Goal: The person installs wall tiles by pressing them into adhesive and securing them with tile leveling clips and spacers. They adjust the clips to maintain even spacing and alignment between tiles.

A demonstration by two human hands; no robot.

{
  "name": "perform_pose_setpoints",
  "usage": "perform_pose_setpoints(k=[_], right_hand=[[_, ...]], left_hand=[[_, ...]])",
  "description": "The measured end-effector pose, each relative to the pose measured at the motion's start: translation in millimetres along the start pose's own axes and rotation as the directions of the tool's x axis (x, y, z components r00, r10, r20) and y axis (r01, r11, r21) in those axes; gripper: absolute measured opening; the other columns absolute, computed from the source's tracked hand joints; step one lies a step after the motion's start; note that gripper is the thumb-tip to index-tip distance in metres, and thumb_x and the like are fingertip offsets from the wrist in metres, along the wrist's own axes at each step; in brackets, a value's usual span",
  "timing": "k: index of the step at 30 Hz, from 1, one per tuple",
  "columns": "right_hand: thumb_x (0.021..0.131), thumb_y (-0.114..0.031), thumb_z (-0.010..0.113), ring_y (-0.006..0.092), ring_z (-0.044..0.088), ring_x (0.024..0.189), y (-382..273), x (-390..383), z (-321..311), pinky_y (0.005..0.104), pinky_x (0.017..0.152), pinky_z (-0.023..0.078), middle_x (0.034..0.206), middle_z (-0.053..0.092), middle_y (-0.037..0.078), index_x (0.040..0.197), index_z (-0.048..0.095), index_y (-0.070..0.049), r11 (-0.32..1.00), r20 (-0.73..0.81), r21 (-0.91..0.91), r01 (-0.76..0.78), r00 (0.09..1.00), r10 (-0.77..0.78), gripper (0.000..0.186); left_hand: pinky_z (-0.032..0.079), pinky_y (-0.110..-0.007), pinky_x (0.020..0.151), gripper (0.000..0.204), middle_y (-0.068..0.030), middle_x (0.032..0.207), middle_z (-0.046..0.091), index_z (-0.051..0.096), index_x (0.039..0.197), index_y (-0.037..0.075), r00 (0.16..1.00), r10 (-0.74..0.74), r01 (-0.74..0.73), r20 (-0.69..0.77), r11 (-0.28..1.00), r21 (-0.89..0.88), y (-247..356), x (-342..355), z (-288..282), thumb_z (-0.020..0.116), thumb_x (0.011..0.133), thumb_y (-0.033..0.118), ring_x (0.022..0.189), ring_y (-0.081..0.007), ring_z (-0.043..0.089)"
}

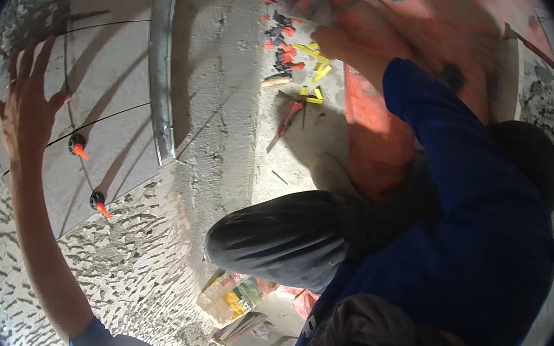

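Left of the metal strip (165, 58), the left hand (28, 107) lies against the tiles (107, 72) with fingers spread wide and its grip unclosed, and two black-and-orange clips (77, 143) sit on those tiles, left of the strip's near end. Well to the right of that strip, the right hand (336, 43) is beside the yellow wedges (321, 71) on the floor (292, 161), though I cannot tell whether its grip holds one; red-handled pliers (289, 117) also lie right of the strip.
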State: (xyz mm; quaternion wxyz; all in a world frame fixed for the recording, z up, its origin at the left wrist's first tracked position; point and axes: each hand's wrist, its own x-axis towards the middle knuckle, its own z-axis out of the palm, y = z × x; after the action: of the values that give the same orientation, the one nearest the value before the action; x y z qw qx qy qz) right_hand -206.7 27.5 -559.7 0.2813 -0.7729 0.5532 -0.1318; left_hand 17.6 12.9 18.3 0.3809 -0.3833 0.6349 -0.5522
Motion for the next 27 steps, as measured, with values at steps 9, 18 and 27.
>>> perform_pose_setpoints(k=[9, 18, 27], right_hand=[[0.076, -0.005, 0.057, 0.0337, 0.066, 0.087, -34, 11, -17, 0.046, 0.071, 0.051, 0.086, 0.067, 0.015, 0.09, 0.065, -0.007, 0.983, -0.107, 0.174, -0.063, 0.991, 0.082, 0.016], [0.077, -0.01, 0.07, 0.018, 0.065, 0.075, -201, 62, -194, 0.0322, 0.068, 0.05, 0.08, 0.068, 0.009, 0.093, 0.067, -0.003, 0.515, -0.664, 0.61, 0.602, 0.743, -0.082, 0.018], [0.075, -0.014, 0.066, 0.0283, 0.068, 0.083, -306, 69, -296, 0.0385, 0.076, 0.053, 0.087, 0.071, 0.009, 0.098, 0.072, -0.012, 0.492, -0.802, 0.487, 0.722, 0.593, -0.075, 0.023]], left_hand=[[0.023, -0.064, 0.112, 0.089, 0.0067, 0.15, 0.035, 0.035, 0.146, 0.034, 0.998, -0.008, 0.018, 0.065, 0.987, -0.158, 0, -6, -27, 0.081, 0.07, 0.036, 0.143, -0.0203, 0.027], [0.025, -0.065, 0.109, 0.084, 0.0044, 0.145, 0.041, 0.042, 0.142, 0.029, 0.999, -0.008, 0.015, 0.033, 0.976, -0.219, 1, -6, -30, 0.082, 0.069, 0.036, 0.141, -0.0202, 0.03], [0.025, -0.065, 0.109, 0.086, 0.0038, 0.147, 0.04, 0.04, 0.143, 0.03, 0.998, -0.018, 0.031, 0.063, 0.979, -0.203, 3, -3, -32, 0.083, 0.068, 0.036, 0.142, -0.0221, 0.029]])
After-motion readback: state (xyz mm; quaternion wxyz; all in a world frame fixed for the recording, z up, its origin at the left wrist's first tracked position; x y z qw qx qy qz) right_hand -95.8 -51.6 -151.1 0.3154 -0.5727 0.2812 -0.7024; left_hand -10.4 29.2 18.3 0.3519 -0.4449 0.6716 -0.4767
